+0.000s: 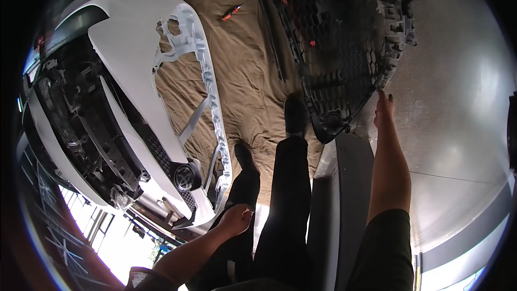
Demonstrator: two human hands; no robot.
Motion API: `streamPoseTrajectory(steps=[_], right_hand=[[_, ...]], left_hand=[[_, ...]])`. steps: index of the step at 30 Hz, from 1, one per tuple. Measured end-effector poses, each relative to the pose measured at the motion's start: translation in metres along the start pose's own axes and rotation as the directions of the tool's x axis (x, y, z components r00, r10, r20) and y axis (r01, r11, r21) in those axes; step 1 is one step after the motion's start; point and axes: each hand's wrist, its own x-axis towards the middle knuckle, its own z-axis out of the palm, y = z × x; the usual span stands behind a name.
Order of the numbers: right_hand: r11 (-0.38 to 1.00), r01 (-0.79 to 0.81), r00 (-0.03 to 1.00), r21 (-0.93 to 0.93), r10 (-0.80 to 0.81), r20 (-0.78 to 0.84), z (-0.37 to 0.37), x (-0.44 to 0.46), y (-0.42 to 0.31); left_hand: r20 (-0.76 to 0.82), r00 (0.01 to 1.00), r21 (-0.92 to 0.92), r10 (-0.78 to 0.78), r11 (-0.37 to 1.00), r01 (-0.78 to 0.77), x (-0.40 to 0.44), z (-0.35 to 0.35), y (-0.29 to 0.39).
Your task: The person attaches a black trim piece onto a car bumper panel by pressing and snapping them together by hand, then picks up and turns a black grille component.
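My left hand (238, 220) is closed in front of my left leg, with a small pale bit showing at its fingers that I cannot make out. At the right, my right hand (383, 109) reaches forward, its fingers closed at the edge of a large black honeycomb grille (350, 62). The grille has a round emblem spot at its near end and small red pieces on it. To the left stands a white car bumper (126, 35) with a round emblem (187, 177) and a cut-out inner edge.
A brown cloth (231, 70) covers the floor between bumper and grille. On it lies a red-handled screwdriver (230, 13). A long black strip (272, 37) lies beside the grille. Bare grey floor (452, 113) stretches to the right, and a dark grey block (353, 167) stands by my right leg.
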Motion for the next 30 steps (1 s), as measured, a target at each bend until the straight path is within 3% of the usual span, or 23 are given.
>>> streamPoseTrajectory(steps=[4,7,11,13,15,18,21,23,24,26,28,30], right_hand=[[0.974,-0.225,0.958,0.014,0.219,0.184,0.028,0.021,0.045],[0.936,-0.261,0.924,0.238,0.171,0.342,0.046,0.007,0.064],[0.926,-0.261,0.932,0.272,0.168,0.32,0.043,-0.022,0.057],[0.896,-0.212,0.939,0.391,0.075,0.337,0.043,-0.041,0.07],[0.875,-0.157,0.945,0.458,-0.002,0.328,0.038,-0.076,0.07],[0.732,0.062,0.937,0.678,-0.276,0.212,0.046,-0.157,0.05],[0.764,0.147,0.949,0.629,-0.289,0.129,0.048,-0.237,0.021],[0.765,0.119,0.955,0.634,-0.263,0.139,0.046,-0.284,0.002],[0.496,-0.147,0.927,0.856,-0.233,0.295,0.05,-0.294,0.007],[0.278,-0.284,0.9,0.918,-0.253,0.356,0.067,-0.306,0.024],[0.496,-0.064,0.946,0.866,-0.247,0.211,0.08,-0.33,0.033],[0.642,0.054,0.96,0.764,-0.243,0.136,0.081,-0.363,0.012]], left_hand=[[0.035,0.999,0.07,0.02,0.997,-0.023,0.007,-0.001,-0.001],[0.016,1.0,0.109,0.007,0.994,-0.009,0.017,-0.004,0.0],[-0.019,1.0,-0.003,0.024,1.0,-0.024,0.032,-0.015,0.01],[-0.031,0.999,-0.024,0.025,0.999,-0.026,0.042,-0.025,0.029],[-0.091,0.975,0.001,0.205,0.979,-0.206,0.056,-0.045,0.069],[-0.237,0.832,0.04,0.503,0.86,-0.508,0.093,-0.069,0.138],[-0.248,0.709,0.099,0.66,0.745,-0.659,0.128,-0.089,0.228],[-0.294,0.513,0.251,0.807,0.583,-0.773,0.148,-0.09,0.282],[-0.214,0.538,0.297,0.815,0.579,-0.759,0.154,-0.087,0.304],[-0.134,0.616,0.386,0.776,0.614,-0.689,0.169,-0.08,0.342],[-0.145,0.725,0.457,0.674,0.695,-0.555,0.181,-0.07,0.367],[-0.222,0.83,0.531,0.512,0.777,-0.338,0.19,-0.07,0.393]])
